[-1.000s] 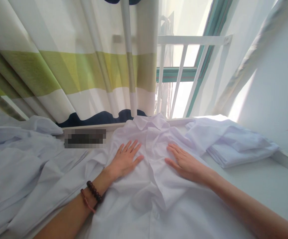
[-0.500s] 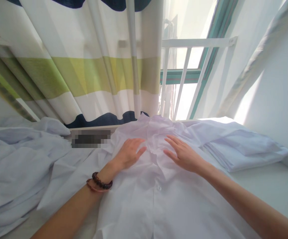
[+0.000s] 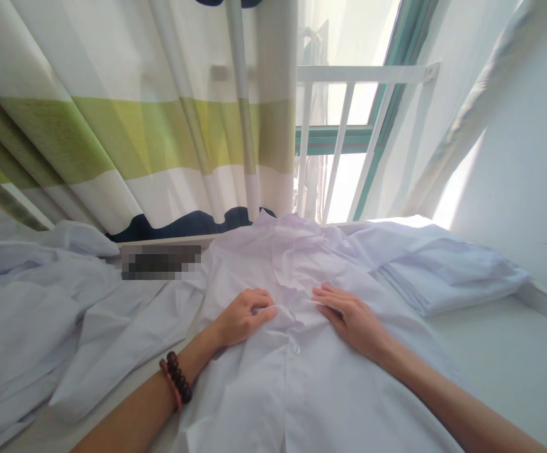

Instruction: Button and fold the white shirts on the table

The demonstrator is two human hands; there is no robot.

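A white button-up shirt (image 3: 330,384) lies front up before me, its collar at the far end and a small clear button (image 3: 295,346) on the placket. My left hand (image 3: 245,318) rests on the left side of its chest, wearing a dark beaded bracelet (image 3: 179,377). Its fingers are bent toward the thumb, closed on a raised fold of the shirt. Across the placket, my right hand (image 3: 355,321) lies on the cloth with its fingers stretched out, holding nothing.
Crumpled white clothing (image 3: 18,314) is heaped at the left. A folded white garment (image 3: 443,277) lies at the right on the pale surface (image 3: 500,358). Behind stand a striped curtain (image 3: 160,138) and a white railing (image 3: 362,74) before a window. A blurred dark patch (image 3: 160,262) sits near the curtain.
Both hands have come down and nearer to me along the shirt front. My left fingers have curled in toward the thumb. The view has shifted slightly.
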